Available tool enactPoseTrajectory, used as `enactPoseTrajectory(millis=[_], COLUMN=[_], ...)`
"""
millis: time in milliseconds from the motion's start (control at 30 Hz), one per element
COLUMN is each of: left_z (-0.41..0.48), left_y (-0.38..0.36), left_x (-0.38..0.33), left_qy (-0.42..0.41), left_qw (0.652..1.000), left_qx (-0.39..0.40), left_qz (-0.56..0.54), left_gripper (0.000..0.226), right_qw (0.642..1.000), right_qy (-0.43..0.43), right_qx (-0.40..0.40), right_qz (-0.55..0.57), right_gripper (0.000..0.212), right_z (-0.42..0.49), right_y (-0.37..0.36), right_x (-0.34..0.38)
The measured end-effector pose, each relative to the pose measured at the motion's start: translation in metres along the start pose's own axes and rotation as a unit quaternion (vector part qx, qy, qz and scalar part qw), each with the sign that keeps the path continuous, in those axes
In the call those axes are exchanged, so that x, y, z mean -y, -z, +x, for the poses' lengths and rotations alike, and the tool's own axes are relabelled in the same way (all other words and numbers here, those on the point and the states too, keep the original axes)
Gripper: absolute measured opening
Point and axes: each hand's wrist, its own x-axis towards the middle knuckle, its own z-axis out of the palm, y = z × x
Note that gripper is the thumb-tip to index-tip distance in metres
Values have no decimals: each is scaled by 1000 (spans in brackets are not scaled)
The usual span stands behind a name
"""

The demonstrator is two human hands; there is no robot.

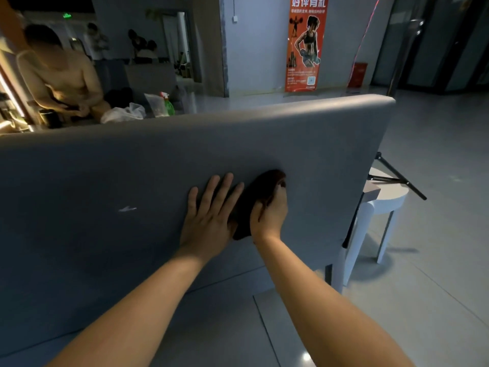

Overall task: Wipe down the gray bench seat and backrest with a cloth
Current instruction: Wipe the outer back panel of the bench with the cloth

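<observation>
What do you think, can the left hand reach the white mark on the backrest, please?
Probably yes. The left hand lies flat on the backrest, and the white mark shows to its left on the same surface, with nothing between them.

Matt gray upholstery, a dull dark cloth, gloss on the floor.

Your backrest point(158, 160) is covered in a matt, fine-textured gray fabric, smooth except for a small pale scuff point(127, 208) on its face, left of centre. The cloth point(254, 197) pressed on that face looks dark, soft and dull. Past the backrest's right end, you see a floor point(436, 274) of glossy tile catching the light and a stool point(394, 200) with a smooth white finish, probably plastic. Behind the backrest's top edge stand a translucent green plastic spray bottle point(168, 106) and a crinkled white plastic bag point(121, 115).
</observation>
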Motion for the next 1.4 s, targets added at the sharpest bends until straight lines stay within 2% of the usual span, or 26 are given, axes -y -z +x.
enactPoseTrajectory(millis=[133, 267, 333, 400, 467, 533, 600, 700, 767, 833, 900, 1000, 1067, 1133, 1200, 1300, 1400], left_z=[-1, -4, -6, -9, -12, -14, -12, 15, 39, 53, 55, 53, 51, 48, 46, 41, 30], left_y=[2, 3, 2, 2, 2, 4, 11, 32, 40, 39, 31, 31, 37, 40, 39, 31, 19], left_x=[-2, -4, -6, -6, -5, -6, -8, -5, 1, 5, 6, 4, 2, 0, -5, -18, -26], left_qy=[2, 10, 12, 1, -10, -14, -7, 5, 9, 6, -6, 1, 9, 11, 22, 25, 9], left_qw=[1000, 999, 999, 999, 998, 997, 996, 993, 989, 992, 995, 996, 995, 995, 995, 996, 997], left_qx=[10, 33, 40, 48, 53, 44, 14, -71, -106, -107, -102, -85, -86, -77, -70, -70, -66], left_qz=[-1, -12, -15, -22, -33, -60, -87, -93, -105, -69, -18, -31, -51, -64, -67, -44, -45], left_gripper=[90, 94, 96, 100, 102, 96, 85, 74, 72, 76, 78, 80, 83, 86, 85, 85, 91], right_qw=[996, 978, 975, 982, 993, 998, 995, 993, 996, 999, 999, 999, 999, 993, 979, 981, 984], right_qy=[-91, -206, -223, -188, -98, 10, 58, 64, 47, 18, 1, -19, 2, 75, 147, 113, 106], right_qx=[-5, 24, 22, 3, -20, -36, -56, -92, -74, -47, -18, 6, -31, -89, -130, -141, -133], right_qz=[-26, -20, 4, 31, 61, 58, 52, 31, -2, -15, -27, -41, -27, 31, 62, 67, 49], right_gripper=[61, 52, 44, 39, 36, 29, 26, 12, 29, 44, 47, 60, 52, 40, 38, 33, 43], right_z=[-24, -33, -28, -28, -25, -14, 4, 16, 11, 5, 7, 11, 9, 13, 29, 40, 34], right_y=[2, 10, 17, 24, 31, 35, 32, 20, 12, 12, 16, 31, 45, 56, 56, 41, 34], right_x=[-27, -42, -31, -11, 16, 46, 74, 84, 67, 49, 43, 51, 64, 85, 105, 118, 106])
